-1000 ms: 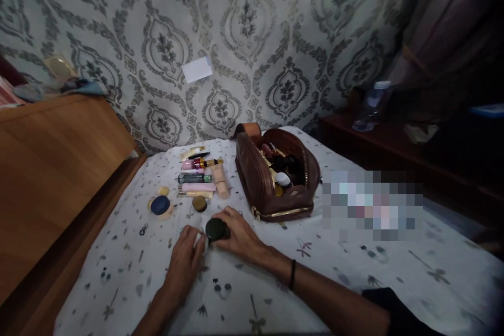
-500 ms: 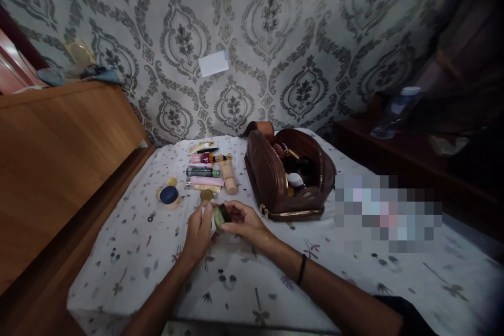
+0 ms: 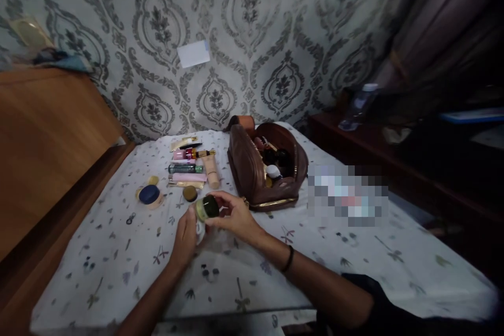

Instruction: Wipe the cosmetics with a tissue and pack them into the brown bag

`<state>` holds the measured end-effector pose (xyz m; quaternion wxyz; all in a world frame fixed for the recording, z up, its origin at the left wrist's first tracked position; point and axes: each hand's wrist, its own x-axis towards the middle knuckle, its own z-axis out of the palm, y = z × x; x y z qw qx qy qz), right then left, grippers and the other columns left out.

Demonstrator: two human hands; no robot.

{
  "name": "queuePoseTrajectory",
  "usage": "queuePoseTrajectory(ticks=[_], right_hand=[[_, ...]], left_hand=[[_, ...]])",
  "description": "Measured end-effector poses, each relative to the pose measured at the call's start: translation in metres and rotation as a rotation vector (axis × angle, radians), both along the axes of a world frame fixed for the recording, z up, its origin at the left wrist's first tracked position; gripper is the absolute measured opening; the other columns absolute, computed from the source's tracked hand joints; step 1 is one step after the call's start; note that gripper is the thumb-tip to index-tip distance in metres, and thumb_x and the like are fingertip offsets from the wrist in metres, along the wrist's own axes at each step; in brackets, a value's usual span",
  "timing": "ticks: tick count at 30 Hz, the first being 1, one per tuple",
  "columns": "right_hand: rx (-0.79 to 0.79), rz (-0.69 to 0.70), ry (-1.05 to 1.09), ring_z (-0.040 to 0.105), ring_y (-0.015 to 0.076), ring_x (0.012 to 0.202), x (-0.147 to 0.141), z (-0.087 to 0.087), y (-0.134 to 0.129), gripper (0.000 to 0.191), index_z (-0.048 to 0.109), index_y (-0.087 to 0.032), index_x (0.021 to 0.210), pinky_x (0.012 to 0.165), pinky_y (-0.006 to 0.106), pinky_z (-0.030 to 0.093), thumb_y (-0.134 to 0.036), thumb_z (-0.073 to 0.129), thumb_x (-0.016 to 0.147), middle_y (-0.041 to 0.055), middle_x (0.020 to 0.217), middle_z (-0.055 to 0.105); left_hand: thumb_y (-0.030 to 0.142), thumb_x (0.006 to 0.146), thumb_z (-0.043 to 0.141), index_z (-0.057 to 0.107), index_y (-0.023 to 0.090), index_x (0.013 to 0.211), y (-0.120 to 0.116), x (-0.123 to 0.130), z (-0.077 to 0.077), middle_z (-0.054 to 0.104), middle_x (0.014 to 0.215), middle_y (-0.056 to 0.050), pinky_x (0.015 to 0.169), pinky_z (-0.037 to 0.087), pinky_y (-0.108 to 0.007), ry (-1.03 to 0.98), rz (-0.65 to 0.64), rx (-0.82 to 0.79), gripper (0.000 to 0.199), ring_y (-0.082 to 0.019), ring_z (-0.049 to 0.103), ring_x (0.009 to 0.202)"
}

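Observation:
A small green cosmetic jar (image 3: 201, 210) with a dark lid is tilted between my hands, above the patterned sheet. My right hand (image 3: 238, 216) grips it from the right, thumb below and fingers above. My left hand (image 3: 186, 232) is closed on a crumpled white cloth or tissue (image 3: 200, 231) and meets the jar's left side. Just beyond them sits a small round jar with a brownish-gold lid (image 3: 190, 192). To the left stands a larger jar with a dark blue lid (image 3: 149, 194).
Several tubes and bottles lie in a row, among them a beige tube (image 3: 211, 172) and a green bottle (image 3: 185, 168). An unzipped brown cosmetic bag (image 3: 246, 168) with items inside stands right of them. A plastic bottle (image 3: 358, 107) is at the back right; a wooden panel (image 3: 51, 136) borders the left.
The jar has been turned, so its dark lid and green side show more. My hands still hold it. The whole view has shifted, moving the scene leftward.

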<state>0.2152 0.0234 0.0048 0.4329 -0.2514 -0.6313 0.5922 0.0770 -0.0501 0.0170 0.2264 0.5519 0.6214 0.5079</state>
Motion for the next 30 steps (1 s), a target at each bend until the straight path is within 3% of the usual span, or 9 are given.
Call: queuePoseTrajectory(ticks=[5, 8, 11, 14, 17, 20, 24, 30], right_hand=[[0.376, -0.149, -0.113, 0.061, 0.0165, 0.081, 0.047, 0.048, -0.016, 0.049, 0.067, -0.021, 0.109, 0.065, 0.026, 0.051, -0.041, 0.084, 0.068, 0.0041, 0.096, 0.065], [0.37, -0.331, -0.026, 0.064, 0.0179, 0.09, 0.082, 0.082, -0.009, 0.048, 0.06, -0.021, 0.113, 0.076, 0.029, 0.053, -0.044, 0.08, 0.075, 0.0047, 0.103, 0.065], [0.334, -0.497, 0.023, 0.064, 0.0171, 0.095, 0.105, 0.103, 0.021, 0.043, 0.052, -0.021, 0.11, 0.084, 0.031, 0.053, -0.05, 0.069, 0.084, 0.0045, 0.106, 0.064], [0.255, -0.528, -0.137, 0.065, 0.0174, 0.091, 0.113, 0.105, 0.062, 0.046, 0.047, -0.019, 0.107, 0.083, 0.033, 0.054, -0.058, 0.061, 0.087, 0.0051, 0.103, 0.064], [0.15, -0.522, -0.311, 0.066, 0.0183, 0.082, 0.113, 0.096, 0.089, 0.045, 0.045, -0.019, 0.101, 0.079, 0.033, 0.053, -0.06, 0.057, 0.089, 0.0068, 0.099, 0.064], [0.122, -0.508, -0.478, 0.066, 0.0215, 0.082, 0.114, 0.094, 0.091, 0.039, 0.043, -0.021, 0.092, 0.076, 0.032, 0.05, -0.057, 0.058, 0.09, 0.0068, 0.087, 0.065], [0.133, -0.369, -0.675, 0.065, 0.0204, 0.067, 0.116, 0.108, 0.08, 0.031, 0.039, -0.018, 0.102, 0.066, 0.029, 0.047, -0.048, 0.046, 0.099, 0.0016, 0.066, 0.062], [0.417, -0.275, -1.127, 0.068, 0.0273, 0.09, 0.116, 0.126, 0.084, 0.035, 0.041, -0.011, 0.118, 0.07, 0.03, 0.044, -0.035, 0.053, 0.095, 0.0139, 0.096, 0.069]], left_hand=[[0.054, 0.098, 0.036, 0.055, 0.024, 0.07, 0.001, 0.003, 0.02, 0.053, 0.061, -0.001, 0.054, 0.049, -0.032, 0.081, -0.135, 0.06, 0.045, -0.018, 0.053, 0.057], [0.041, 0.1, 0.041, 0.062, 0.023, 0.082, 0.007, 0.016, 0.044, 0.057, 0.066, 0.0, 0.056, 0.049, -0.029, 0.317, -0.293, 0.159, 0.033, -0.016, 0.057, 0.058], [0.035, 0.1, 0.041, 0.066, 0.021, 0.102, 0.026, 0.039, 0.068, 0.067, 0.086, -0.006, 0.069, 0.052, -0.028, 0.601, -0.431, 0.335, 0.029, -0.019, 0.066, 0.077], [0.037, 0.1, 0.041, 0.065, 0.024, 0.12, 0.052, 0.064, 0.084, 0.065, 0.092, -0.008, 0.07, 0.052, -0.029, 0.831, -0.465, 0.391, 0.034, -0.02, 0.066, 0.08], [0.032, 0.099, 0.041, 0.062, 0.024, 0.127, 0.074, 0.079, 0.089, 0.063, 0.092, -0.009, 0.066, 0.051, -0.028, 1.023, -0.477, 0.374, 0.036, -0.022, 0.065, 0.08], [0.027, 0.098, 0.041, 0.061, 0.02, 0.129, 0.087, 0.078, 0.086, 0.063, 0.089, -0.011, 0.055, 0.046, -0.026, 1.272, -0.43, 0.419, 0.037, -0.024, 0.065, 0.076], [0.027, 0.098, 0.044, 0.06, 0.02, 0.128, 0.091, 0.063, 0.08, 0.063, 0.083, -0.007, 0.048, 0.04, -0.023, 1.425, -0.346, 0.57, 0.035, -0.021, 0.064, 0.074], [0.02, 0.095, 0.052, 0.061, 0.015, 0.126, 0.091, 0.05, 0.077, 0.062, 0.081, -0.004, 0.047, 0.039, -0.026, 1.456, -0.344, 0.694, 0.033, -0.019, 0.064, 0.071]])
